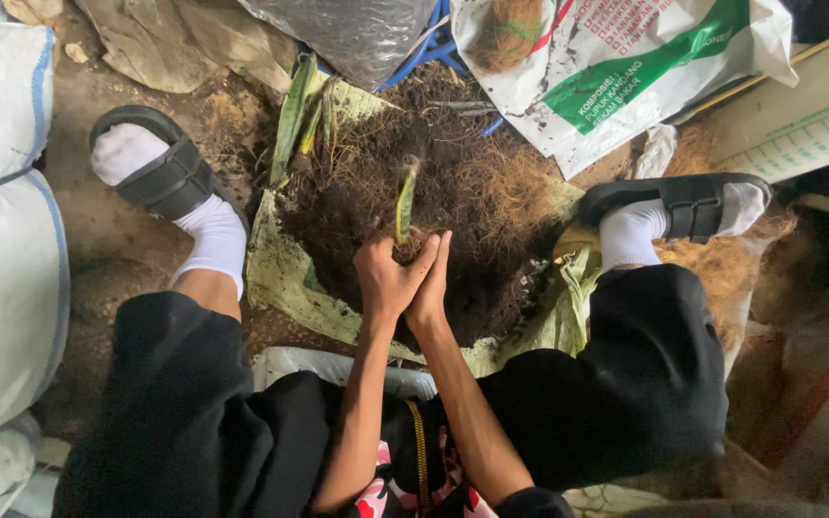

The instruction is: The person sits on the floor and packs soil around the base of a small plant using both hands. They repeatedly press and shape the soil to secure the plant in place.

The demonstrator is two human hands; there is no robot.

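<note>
My left hand and my right hand are pressed together around the base of a small upright plant cutting with a green, yellow-edged leaf. The fibrous root clump at its base is hidden between my palms. Both hands hover over a heap of dark soil and brown coconut fibre spread on a yellow-green sack. Several more long green leaf cuttings lie at the heap's far left edge.
My feet in white socks and black sandals stand left and right of the heap. A white and green fertiliser bag lies at the back right, a dark plastic bag behind the heap, white sacks at left.
</note>
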